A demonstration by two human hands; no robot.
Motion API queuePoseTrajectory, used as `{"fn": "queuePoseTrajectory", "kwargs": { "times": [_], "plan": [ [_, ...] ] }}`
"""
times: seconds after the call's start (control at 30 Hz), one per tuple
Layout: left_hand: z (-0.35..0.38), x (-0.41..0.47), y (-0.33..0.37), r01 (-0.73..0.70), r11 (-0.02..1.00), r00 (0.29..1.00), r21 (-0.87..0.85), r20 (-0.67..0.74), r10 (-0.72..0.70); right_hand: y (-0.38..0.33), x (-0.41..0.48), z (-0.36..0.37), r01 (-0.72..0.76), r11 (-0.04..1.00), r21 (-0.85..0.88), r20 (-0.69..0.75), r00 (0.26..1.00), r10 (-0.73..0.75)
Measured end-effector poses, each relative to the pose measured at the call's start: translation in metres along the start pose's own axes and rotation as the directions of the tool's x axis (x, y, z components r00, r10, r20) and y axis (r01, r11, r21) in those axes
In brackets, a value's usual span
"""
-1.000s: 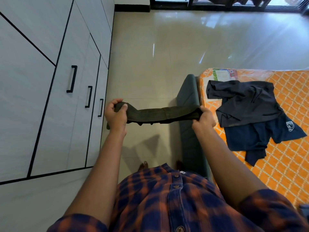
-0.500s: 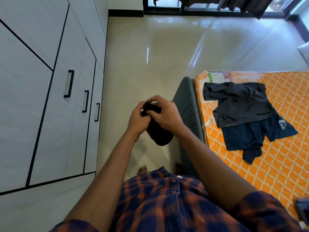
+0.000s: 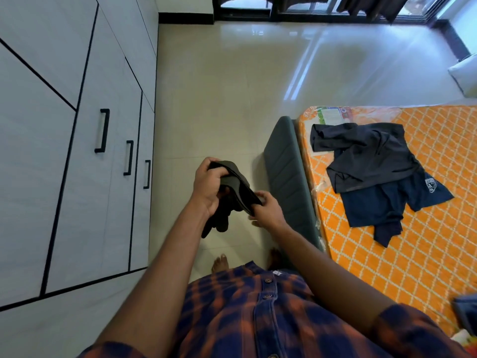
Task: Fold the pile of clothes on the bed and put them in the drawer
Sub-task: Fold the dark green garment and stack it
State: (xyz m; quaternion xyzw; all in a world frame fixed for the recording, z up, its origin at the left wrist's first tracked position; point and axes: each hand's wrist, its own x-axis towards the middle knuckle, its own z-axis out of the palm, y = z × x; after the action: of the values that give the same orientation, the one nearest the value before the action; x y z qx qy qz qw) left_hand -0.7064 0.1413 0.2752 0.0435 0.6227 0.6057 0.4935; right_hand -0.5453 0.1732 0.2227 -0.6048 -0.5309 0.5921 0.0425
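I see both hands gripping the folded dark olive cloth garment point(image 3: 233, 187): left hand point(image 3: 209, 186) clutching its top, right hand point(image 3: 265, 208) pinching its lower corner.

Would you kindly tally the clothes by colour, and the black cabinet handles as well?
Dark held garment: 1
Charcoal garment, on the bed: 1
Navy garment, on the bed: 1
Black cabinet handles: 3
Total: 6
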Motion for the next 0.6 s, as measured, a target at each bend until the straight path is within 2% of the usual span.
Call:
{"fn": "queuePoseTrajectory", "kwargs": {
  "times": [0.07,0.13,0.17,0.23,0.3,0.33,0.4,0.47,0.6],
  "plan": [
    [-0.001,0.000,-0.001,-0.012,0.996,0.998,0.086,-0.059,0.018,-0.010,0.005,-0.001,-0.117,0.981,0.155,-0.014,0.993,0.121],
    [-0.012,0.006,-0.003,0.019,0.996,0.978,0.089,-0.207,0.000,-0.026,0.012,-0.013,-0.098,0.987,0.129,-0.114,0.987,0.113],
    [-0.020,0.008,-0.006,0.078,0.996,0.962,0.045,-0.266,-0.064,-0.035,0.014,-0.022,-0.054,0.998,0.043,-0.167,0.984,0.060],
    [-0.031,0.008,-0.013,0.214,0.977,0.937,0.006,-0.285,-0.203,-0.055,0.011,-0.038,0.041,0.975,-0.217,-0.211,0.974,-0.088],
    [-0.035,0.007,-0.021,0.296,0.953,0.929,0.064,-0.251,-0.272,-0.071,0.002,-0.044,0.111,0.915,-0.387,-0.145,0.973,-0.179],
    [-0.034,0.005,-0.023,0.310,0.946,0.928,0.098,-0.248,-0.279,-0.076,-0.002,-0.043,0.131,0.902,-0.412,-0.096,0.978,-0.186],
    [-0.034,0.008,-0.025,0.270,0.934,0.937,0.232,-0.288,-0.200,-0.080,-0.006,-0.041,0.119,0.905,-0.409,-0.025,0.990,-0.142],
    [-0.034,0.012,-0.025,0.171,0.874,0.955,0.455,-0.295,-0.033,-0.079,-0.003,-0.045,0.060,0.920,-0.387,0.002,0.998,-0.064],
    [-0.026,0.008,-0.022,-0.104,0.689,0.979,0.717,-0.048,0.198,-0.075,-0.004,-0.064,-0.030,0.968,-0.249,-0.048,0.999,0.019]
  ]
}}
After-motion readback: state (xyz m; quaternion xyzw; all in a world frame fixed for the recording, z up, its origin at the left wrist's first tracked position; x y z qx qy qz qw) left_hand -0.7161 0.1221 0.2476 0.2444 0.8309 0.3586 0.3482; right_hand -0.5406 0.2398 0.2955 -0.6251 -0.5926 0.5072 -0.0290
